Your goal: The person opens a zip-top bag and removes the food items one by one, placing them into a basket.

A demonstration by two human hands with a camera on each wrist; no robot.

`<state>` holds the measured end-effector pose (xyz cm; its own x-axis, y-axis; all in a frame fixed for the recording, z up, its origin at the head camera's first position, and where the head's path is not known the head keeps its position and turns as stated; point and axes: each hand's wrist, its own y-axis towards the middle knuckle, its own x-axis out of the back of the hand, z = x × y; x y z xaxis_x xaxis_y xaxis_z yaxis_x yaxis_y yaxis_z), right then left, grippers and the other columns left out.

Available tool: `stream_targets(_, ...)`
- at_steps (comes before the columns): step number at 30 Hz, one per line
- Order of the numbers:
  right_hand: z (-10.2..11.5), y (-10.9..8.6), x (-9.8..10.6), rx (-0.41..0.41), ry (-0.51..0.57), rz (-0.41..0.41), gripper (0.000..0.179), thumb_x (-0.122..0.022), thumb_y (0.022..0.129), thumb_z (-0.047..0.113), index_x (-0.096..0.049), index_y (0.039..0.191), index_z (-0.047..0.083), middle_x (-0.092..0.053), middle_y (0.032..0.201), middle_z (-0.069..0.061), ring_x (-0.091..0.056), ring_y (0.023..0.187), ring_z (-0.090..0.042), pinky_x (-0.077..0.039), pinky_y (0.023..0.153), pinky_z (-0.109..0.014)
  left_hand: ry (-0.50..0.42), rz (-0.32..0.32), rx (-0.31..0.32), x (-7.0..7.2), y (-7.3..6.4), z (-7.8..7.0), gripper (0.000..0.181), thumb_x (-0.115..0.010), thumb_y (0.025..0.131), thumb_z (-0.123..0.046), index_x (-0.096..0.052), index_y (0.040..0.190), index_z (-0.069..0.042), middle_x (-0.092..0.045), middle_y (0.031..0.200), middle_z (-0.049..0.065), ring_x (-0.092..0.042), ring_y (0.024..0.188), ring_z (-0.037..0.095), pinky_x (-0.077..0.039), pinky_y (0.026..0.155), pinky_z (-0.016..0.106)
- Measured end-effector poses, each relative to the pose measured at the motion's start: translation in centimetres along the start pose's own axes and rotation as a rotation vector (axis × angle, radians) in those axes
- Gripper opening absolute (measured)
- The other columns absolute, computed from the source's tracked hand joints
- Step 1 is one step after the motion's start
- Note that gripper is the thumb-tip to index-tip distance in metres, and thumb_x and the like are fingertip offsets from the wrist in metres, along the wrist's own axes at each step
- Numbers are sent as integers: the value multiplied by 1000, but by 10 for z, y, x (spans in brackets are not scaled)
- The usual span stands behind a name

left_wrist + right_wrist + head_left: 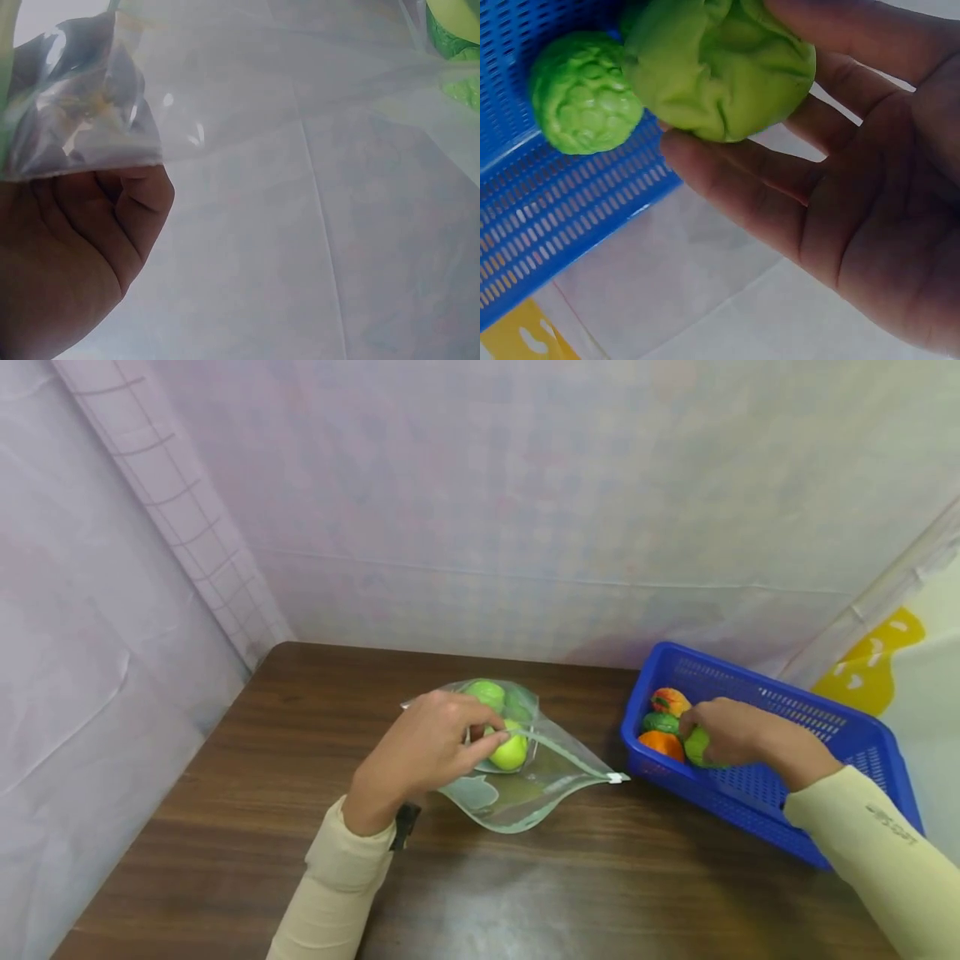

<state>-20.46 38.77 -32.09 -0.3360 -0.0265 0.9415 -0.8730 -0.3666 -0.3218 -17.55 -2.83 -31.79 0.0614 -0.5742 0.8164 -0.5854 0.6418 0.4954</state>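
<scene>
My left hand (431,739) pinches the upper edge of a clear slider zip bag (551,752), which lies on the table with its mouth spread apart. Inside the bag are green pieces, among them a yellow-green round fruit (508,752) and a light green one (486,693). In the left wrist view, clear plastic (240,82) covers the fingertips of the left hand (82,247). My right hand (731,731) reaches into a blue basket (720,802). Its fingers and thumb grip a yellow-green toy cabbage (720,71) with folded leaves.
Left of the right hand, the basket holds an orange piece (662,745), a dark green one (660,723) and a red-orange one (670,700). A bumpy green fruit (586,97) shows in the right wrist view. White sheeting (465,510) hangs behind the brown table (247,793).
</scene>
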Motion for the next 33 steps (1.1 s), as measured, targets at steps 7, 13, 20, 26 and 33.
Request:
stream_targets(7,-5,7,-5,-28,-31,47,40,-70,68,-6,-73,105,8,-69,98,-11,-59,84,-27,-52,73,-42,-1,-7,6,1,1,0,11,-70,93,-20,-79,91,-14,-63,70,-10,-50,62,2,-42,57,19)
stream_targets(13,-9,13,-10,-35,-35,65,40,-66,69,-9,-72,106,6,-69,100,-13,-58,85,-28,-51,71,-39,6,-1,20,1,1,0,11,-70,94,-21,-79,92,-15,-63,71,-10,-50,62,2,-42,57,19)
stream_targets(20,-12,19,-15,-78,-45,115,38,-60,75,-10,-68,109,5,-67,106,-18,-57,86,-29,-51,73,-41,5,12,36,2,0,-1,13,-69,95,-22,-79,94,-15,-64,72,-10,-50,62,1,-42,57,18)
stream_targets(26,-15,22,-15,-83,-53,131,33,-58,76,-9,-66,103,7,-66,101,-15,-56,84,-28,-50,72,-41,3,12,46,1,1,0,12,-70,94,-21,-79,94,-15,-65,73,-10,-50,61,2,-42,56,18)
stream_targets(33,-20,23,-17,-68,-86,137,28,-58,76,-8,-66,98,8,-66,97,-13,-57,83,-28,-51,74,-42,-3,10,44,1,2,-2,13,-70,94,-23,-79,94,-15,-65,73,-10,-50,62,1,-41,55,18)
